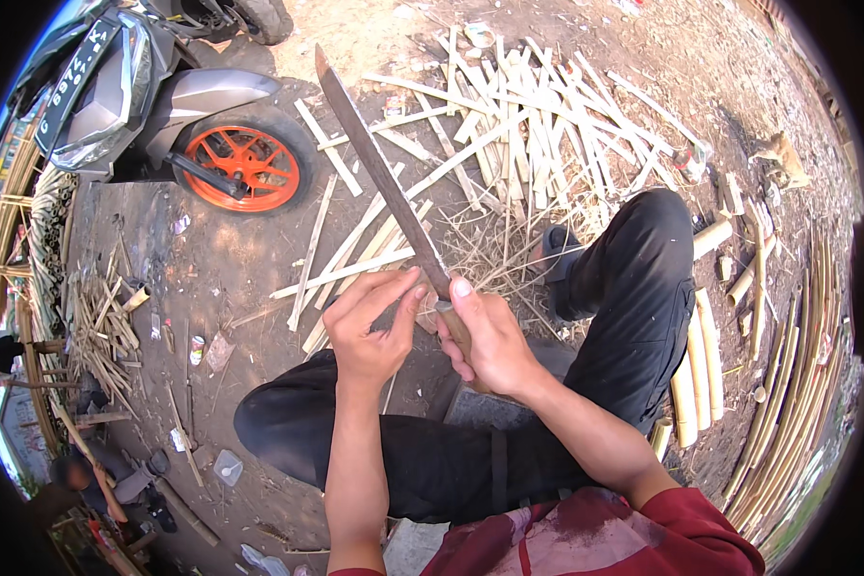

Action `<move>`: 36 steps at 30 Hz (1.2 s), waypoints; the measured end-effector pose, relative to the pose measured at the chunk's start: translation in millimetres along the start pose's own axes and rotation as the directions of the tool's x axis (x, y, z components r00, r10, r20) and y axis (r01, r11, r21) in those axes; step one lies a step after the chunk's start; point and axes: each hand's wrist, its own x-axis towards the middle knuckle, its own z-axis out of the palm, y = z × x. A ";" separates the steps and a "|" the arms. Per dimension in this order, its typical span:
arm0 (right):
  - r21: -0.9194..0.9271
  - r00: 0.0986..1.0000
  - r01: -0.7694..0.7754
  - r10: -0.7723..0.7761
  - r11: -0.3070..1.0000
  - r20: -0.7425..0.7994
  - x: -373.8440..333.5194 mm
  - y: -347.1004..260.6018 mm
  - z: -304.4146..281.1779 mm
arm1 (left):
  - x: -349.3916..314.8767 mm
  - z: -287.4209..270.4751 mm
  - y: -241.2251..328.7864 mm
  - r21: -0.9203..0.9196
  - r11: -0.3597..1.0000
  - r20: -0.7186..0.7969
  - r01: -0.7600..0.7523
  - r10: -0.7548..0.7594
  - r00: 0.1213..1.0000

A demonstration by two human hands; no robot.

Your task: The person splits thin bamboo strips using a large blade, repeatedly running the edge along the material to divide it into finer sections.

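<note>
My right hand (pixel 497 344) is wrapped round the wooden handle of a machete (pixel 379 173), its thumb lying at the base of the blade. The long dark blade slants up and to the left, away from me. Close to the lower blade, my left hand (pixel 363 331) is raised with thumb and forefinger nearly together in a pinch. Whatever lies between those fingertips, if anything, is too small to make out. Beyond the hands, split bamboo strips (pixel 355 254) lie on the dirt.
A large heap of pale bamboo strips (pixel 538 125) spreads ahead. To the far left stands a motorcycle with an orange wheel (pixel 243 168). Bamboo lengths (pixel 698 370) and long thin poles (pixel 797 355) lie on the right. A scrap pile (pixel 101 322) sits left. My bent legs frame the near ground.
</note>
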 end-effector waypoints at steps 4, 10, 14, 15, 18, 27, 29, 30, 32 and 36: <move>0.008 0.998 0.030 -0.030 1.000 -0.048 -1.2 -5.4 2.6 | 1.8 -1.1 -0.3 0.025 1.000 -0.006 -0.010 0.010 1.000; -0.060 0.997 -0.078 0.077 0.995 -0.027 9.4 11.2 -0.9 | -1.9 -5.6 -4.0 0.063 0.998 -0.043 0.004 -0.001 0.999; -0.098 0.989 -0.143 0.138 0.985 -0.056 10.8 31.6 -6.1 | -3.6 -8.8 -9.1 0.096 0.995 -0.078 0.019 -0.012 0.997; -0.134 0.990 -0.134 0.125 0.982 -0.069 8.7 28.4 -5.5 | -4.8 -8.7 -9.8 0.094 0.995 -0.069 0.015 -0.008 0.998; -0.193 0.998 -0.031 0.021 0.981 -0.051 10.2 20.2 -3.7 | -7.5 -5.5 -12.5 0.072 0.997 -0.075 0.009 -0.004 0.997; -0.329 0.996 -0.093 0.087 0.940 -0.032 19.4 42.6 -19.1 | -12.1 -9.8 -19.5 0.086 0.996 -0.099 0.030 -0.022 0.995; -0.339 1.000 0.009 -0.004 0.941 0.015 24.7 35.9 -10.5 | -14.5 -5.5 -20.1 0.050 0.999 -0.097 0.000 0.005 0.995; -0.306 1.000 0.031 -0.029 0.951 0.011 26.5 29.9 -4.8 | -13.1 -4.3 -19.6 0.049 0.999 -0.102 0.000 0.005 0.995; -0.338 1.000 -0.006 -0.003 0.941 -0.027 28.8 51.2 -7.8 | -19.0 -10.3 -23.9 0.086 0.993 -0.119 0.078 -0.068 0.991; -0.499 0.976 -0.213 0.155 0.840 -0.156 21.4 106.0 -45.1 | -21.7 -15.3 -21.8 0.094 0.990 -0.188 0.102 -0.082 0.979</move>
